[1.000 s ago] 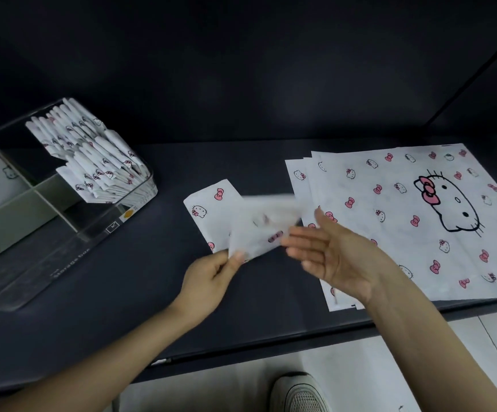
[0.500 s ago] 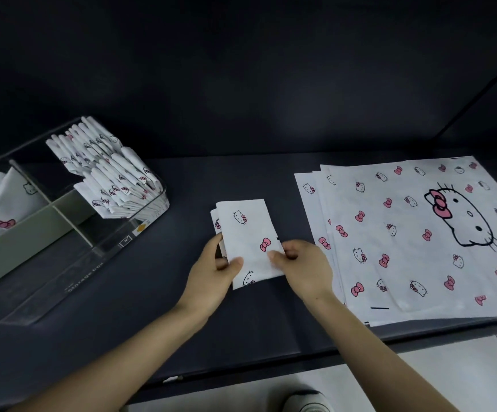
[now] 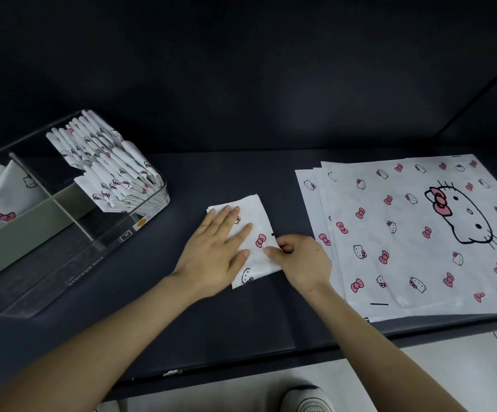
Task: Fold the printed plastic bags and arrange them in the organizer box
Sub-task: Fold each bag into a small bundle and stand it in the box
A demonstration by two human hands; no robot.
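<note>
Your left hand (image 3: 220, 248) presses flat, fingers spread, on the folded bag (image 3: 257, 212); your right hand (image 3: 300, 260) pinches its right edge. The box (image 3: 86, 263) lies leftward, nearer your left hand.

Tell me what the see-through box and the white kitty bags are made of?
The clear rectangular organizer box looks like hard glossy plastic: see-through walls, shiny reflections. The white printed flat bags and small folded white bag are probably thin matte plastic film, since they lie limp and crease.

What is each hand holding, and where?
The right hand pinches the folded bag at its right edge; the left hand only presses flat on top.
</note>
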